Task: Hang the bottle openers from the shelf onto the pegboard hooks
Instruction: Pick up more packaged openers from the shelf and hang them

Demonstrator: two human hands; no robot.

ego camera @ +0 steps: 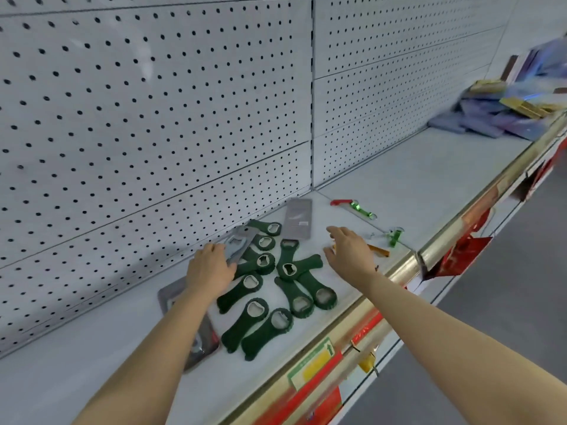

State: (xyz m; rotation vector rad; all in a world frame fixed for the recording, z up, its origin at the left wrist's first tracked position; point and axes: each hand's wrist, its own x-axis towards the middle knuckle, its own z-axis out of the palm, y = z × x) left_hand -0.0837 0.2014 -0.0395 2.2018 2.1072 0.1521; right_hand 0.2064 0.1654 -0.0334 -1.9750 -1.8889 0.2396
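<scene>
Bottle openers of dark green plastic with bright metal mouths (270,289) lie in a loose heap on the white metal shelf (423,179), several crossing or resting on one another, in front of the white perforated pegboard back wall (153,118). No hooks show on the pegboard in this view. At the back of the heap a flat grey carded packet holding a silver opener (241,242) lies tilted over the rearmost green ones, and a second grey card (297,219) lies just beyond the heap, near the pegboard's foot. A larger grey-framed packet (171,297) lies on the shelf to the left, mostly hidden under the left forearm. To the right, well apart from the heap, lie a small red opener (340,202), a bright green keyring opener (362,210), another green one (394,237) and an orange piece (379,250) partly hidden behind the right hand. Far along the shelf sits a blurred pile of blue and gold packets (506,111). Red and yellow price labels (316,363) run along the shelf's front rail.

The left hand (210,268) lies at the heap's left edge, fingers reaching onto the tilted silver-opener packet; whether they grip it or merely touch cannot be told. The right hand (348,251) hovers just right of the heap, fingers spread and loosely bent, holding nothing, with the nearest green openers just beside its thumb.
</scene>
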